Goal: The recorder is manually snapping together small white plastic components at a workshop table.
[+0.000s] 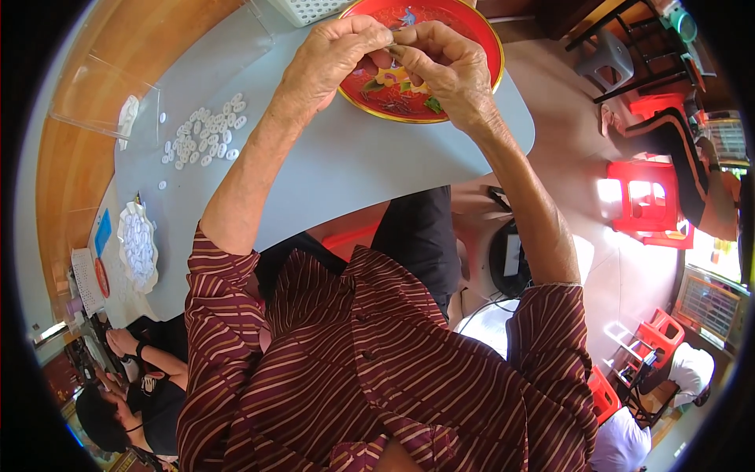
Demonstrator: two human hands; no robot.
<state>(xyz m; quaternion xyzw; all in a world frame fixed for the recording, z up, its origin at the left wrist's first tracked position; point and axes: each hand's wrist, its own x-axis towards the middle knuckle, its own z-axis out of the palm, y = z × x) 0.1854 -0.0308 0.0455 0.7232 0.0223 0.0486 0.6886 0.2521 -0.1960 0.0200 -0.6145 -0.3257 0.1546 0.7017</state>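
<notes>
Above a round red tray (393, 106) with a gold rim and a painted flower pattern, my two hands meet at the fingertips. The fingers of my left hand (326, 59) are pinched together, touching those of my right hand (450, 67), which are pinched too. Something small may be between them, but the fingers hide it and I cannot make it out. Left of my left forearm, several small white oval pieces (206, 132) with dark marks lie spread on the grey table (338, 169). An opened white bag (135, 244) full of similar pieces lies nearer, at the table's left edge.
A white perforated basket (311, 9) stands at the far edge, beside the tray. Clear plastic sheeting (106, 98) borders the table's left side. Red stools (643, 197) and a grey stool (607, 61) stand on the floor to the right. Another person (141, 393) sits at the lower left.
</notes>
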